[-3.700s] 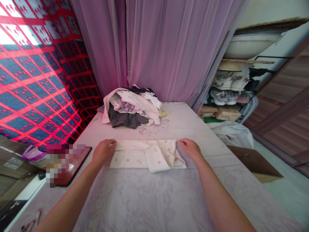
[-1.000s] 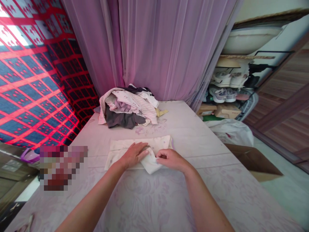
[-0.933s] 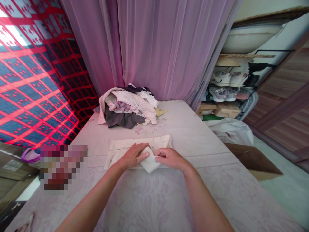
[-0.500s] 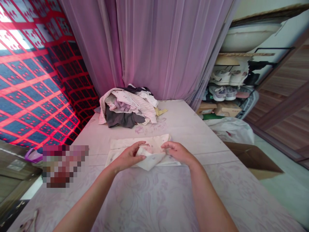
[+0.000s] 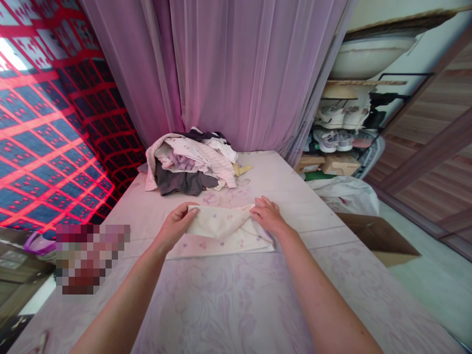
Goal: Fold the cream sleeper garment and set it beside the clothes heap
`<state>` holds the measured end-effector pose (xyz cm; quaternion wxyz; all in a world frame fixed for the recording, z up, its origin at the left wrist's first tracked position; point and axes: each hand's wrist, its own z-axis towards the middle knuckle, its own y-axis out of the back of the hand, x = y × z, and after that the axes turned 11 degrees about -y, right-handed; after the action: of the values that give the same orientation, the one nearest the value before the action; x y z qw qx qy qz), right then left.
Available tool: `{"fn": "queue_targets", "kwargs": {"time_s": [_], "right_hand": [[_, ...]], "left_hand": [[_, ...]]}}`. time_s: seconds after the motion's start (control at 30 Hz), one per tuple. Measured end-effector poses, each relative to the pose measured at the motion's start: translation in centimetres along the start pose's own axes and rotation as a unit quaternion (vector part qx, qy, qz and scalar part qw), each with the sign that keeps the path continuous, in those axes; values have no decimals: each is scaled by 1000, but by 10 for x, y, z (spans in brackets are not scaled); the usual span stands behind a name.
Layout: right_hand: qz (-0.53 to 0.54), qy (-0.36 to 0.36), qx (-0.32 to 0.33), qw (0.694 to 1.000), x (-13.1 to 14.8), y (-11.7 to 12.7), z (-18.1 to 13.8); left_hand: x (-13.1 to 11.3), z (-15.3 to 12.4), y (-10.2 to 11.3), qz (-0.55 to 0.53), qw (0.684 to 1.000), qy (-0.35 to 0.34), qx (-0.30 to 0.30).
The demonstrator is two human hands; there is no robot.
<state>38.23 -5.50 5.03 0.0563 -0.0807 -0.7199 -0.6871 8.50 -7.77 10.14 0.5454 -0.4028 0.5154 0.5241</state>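
A cream garment [image 5: 221,243] with small pink and purple hearts lies across the bed in front of me. Its upper layer is folded over, and the exact kind of garment cannot be made out. My left hand [image 5: 178,225] pinches the top left corner of that layer, thumb on top, lifting it slightly. At the top right corner, my right hand [image 5: 267,215] has its fingers closed on the fabric edge, with its fingertips partly hidden. A purple trim shows along the garment's right side.
Beyond the garment sits a heap of clothes [image 5: 191,164] with a yellow strip beside it. A purple curtain [image 5: 228,73] hangs behind. To the right are a shoe rack [image 5: 334,140] and an open cardboard box [image 5: 376,236] on the floor. Pixelated items lie left.
Both hands have moved up and apart. The bunched layer between them is now spread flatter, with the left hand drawing its corner to the far left. The view has shifted slightly.
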Motion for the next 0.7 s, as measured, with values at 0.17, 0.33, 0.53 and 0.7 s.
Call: {"fn": "queue_targets", "kwargs": {"time_s": [0.17,0.33,0.53,0.7], "right_hand": [[8,-15,12,1000,-3,-3,20],[50,-18,-37,998,1,-16,32],[75,-16,-71,995,-2,-25,37],[71,11,-69,995,-9,-24,28]], "left_hand": [[38,15,21,93,993,-1,-77],[60,20,36,353,932,5,-82],[52,15,40,446,895,23,-17],[56,18,46,463,886,23,-19]]}}
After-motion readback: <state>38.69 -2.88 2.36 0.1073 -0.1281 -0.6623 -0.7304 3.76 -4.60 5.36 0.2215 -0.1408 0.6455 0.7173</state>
